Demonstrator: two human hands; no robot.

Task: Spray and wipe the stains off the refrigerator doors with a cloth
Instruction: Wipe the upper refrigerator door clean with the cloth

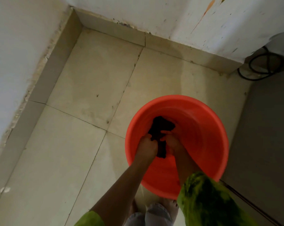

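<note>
While in basin (203, 128) — hands (147, 146) (173, 144) on cloth (162, 126)

I see the basin (203, 128) on the floor (89, 79) with the cloth (162, 126) inside it — left hand (147, 145) and right hand (173, 144) grip it side by side. Behind, far right, a coiled cable (260, 67) lies.

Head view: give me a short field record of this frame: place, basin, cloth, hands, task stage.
place: tiled floor in a wall corner
basin: orange basin standing on the floor
cloth: dark cloth, bunched inside the basin
hands: left hand and right hand both grip the cloth
other: black cable at the right
task stage: cloth handled in the basin; no spray bottle or door wiping in view
</note>
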